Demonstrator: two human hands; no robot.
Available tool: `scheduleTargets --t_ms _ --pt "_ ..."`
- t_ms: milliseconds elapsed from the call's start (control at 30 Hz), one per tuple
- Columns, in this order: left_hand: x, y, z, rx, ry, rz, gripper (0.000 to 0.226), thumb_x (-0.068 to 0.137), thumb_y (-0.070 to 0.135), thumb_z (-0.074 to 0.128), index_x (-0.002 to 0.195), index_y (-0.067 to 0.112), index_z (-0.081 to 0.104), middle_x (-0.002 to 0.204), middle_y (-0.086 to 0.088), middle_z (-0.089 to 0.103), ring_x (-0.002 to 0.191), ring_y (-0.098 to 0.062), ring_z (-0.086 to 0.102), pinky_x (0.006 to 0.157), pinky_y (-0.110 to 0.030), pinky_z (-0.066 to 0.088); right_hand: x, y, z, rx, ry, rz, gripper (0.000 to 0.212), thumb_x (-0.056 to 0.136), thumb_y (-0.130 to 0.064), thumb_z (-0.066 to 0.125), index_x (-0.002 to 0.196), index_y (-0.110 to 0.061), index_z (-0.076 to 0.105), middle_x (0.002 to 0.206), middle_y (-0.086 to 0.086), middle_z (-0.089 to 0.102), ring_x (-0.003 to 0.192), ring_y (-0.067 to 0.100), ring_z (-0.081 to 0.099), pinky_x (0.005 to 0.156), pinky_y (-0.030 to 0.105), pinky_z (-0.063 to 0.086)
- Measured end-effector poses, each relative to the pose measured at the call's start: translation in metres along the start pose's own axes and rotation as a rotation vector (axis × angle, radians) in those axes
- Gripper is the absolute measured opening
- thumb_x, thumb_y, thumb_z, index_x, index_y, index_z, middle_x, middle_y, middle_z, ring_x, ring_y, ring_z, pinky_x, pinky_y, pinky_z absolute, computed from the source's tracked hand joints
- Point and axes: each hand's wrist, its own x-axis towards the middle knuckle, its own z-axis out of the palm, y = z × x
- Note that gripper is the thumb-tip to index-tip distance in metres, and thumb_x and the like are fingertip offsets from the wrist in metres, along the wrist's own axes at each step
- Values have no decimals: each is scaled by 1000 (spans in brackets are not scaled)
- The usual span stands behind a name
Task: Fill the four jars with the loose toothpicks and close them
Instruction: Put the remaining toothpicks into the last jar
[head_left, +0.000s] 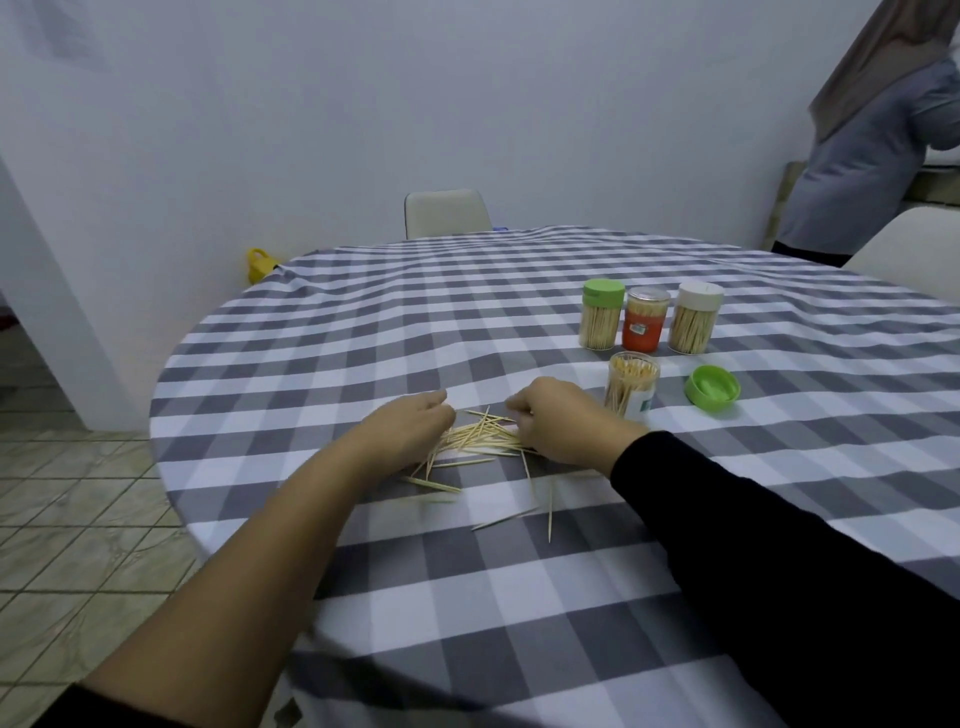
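Checked grey-and-white cloth covers the round surface (363, 322) on which everything stands. Nearest, a few stray toothpicks (549, 506) lie just short of the hands, well apart from one another. Between the hands the main heap of loose toothpicks (475, 441) is gathered. The left hand (410, 423) rests on the heap's left edge with its fingers bent down onto the sticks; the right hand (558, 415) is curled at the heap's right edge, and whether sticks are actually pinched under it cannot be told, since the fingertips are hidden by the knuckles.

The sticks are judged to be very light, stiff, thin and pointed, apt to roll and scatter on the cloth; they are best raked into a parallel bundle and pinched at mid-length.

Just beyond the right hand an open clear jar (631, 384) stands, partly filled with upright picks, its lower part hidden by the hand. To its right a green lid (711, 387) lies upturned. Farther off, three closed jars stand in a row: a green-capped jar (601, 317), an orange-labelled jar (644, 319) and a white-capped jar (695, 319). How full they are cannot be fully judged. Beyond the surface a chair back (447, 213) is seen, and a person (872, 156) is cut off at the right edge.
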Motion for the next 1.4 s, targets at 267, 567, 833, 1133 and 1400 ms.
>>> scheduleTargets --t_ms 267,567,833,1133,1400 --pt "6 -25 -18 330 -297 -44 93 78 47 71 150 39 13 155 7 26 137 -20 29 111 -33 22 4 -5 -2 94 -304 -14 89 83 -36 66 151 -26 9 151 2 34 133 24 37 107 33 31" --pt "5 -15 3 344 -7 87 50 95 29 54 143 31 40 142 5 48 125 -15 46 93 -19 32 15 -8 15 -146 -103 -179 36 97 -28 44 129 -17 56 124 10 48 117 27 46 101 38 39" --pt "8 -16 0 352 0 66 63 93 28 58 148 25 28 148 5 40 131 -15 41 106 -26 32 13 -4 2 -175 -92 -106 43 88 -28 49 129 -15 52 131 7 46 119 26 46 99 39 42" --pt "17 9 -2 626 -40 -25 46 95 16 51 141 21 45 134 -4 55 112 -22 55 94 -27 44 15 -18 17 -259 -149 -234 39 92 -14 43 131 -12 49 130 11 45 118 30 47 100 40 42" --pt "21 6 8 748 45 -29 56 94 11 52 145 23 34 135 -8 52 112 -24 55 95 -29 45 5 -13 13 -394 -65 -177 29 94 -6 44 119 -2 56 120 16 47 109 31 48 89 34 43"
